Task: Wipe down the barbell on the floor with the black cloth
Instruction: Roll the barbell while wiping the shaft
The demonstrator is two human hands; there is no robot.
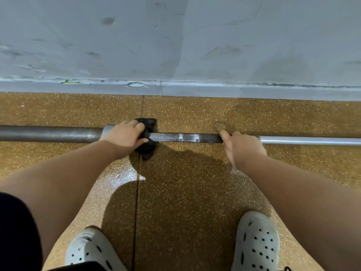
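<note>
A speckled ochre floor [185, 192] runs up to a scuffed grey wall [175, 36], and the barbell [187, 137] lies on it, parallel to the wall and stretching from one side of the view to the other. The person crouches over it in pale perforated clogs [257, 241].

The wiping step looks to be under way. The left hand [123, 136] has its grip closed round the black cloth [147, 147], which is bunched round the bar just where the thicker dark end meets the thinner shaft. Folds of cloth spill out above and below the bar on the thumb side. The right hand [243, 146] has its grip wrapped on the bare shaft, well apart from the cloth, seemingly to steady it. Between the two hands lies an exposed stretch of knurled shaft with two pale rings.

The next move, I'd judge, calls for sliding the cloth along that stretch towards the right hand, with firm pressure, while the right hand stops the bar rolling.
</note>
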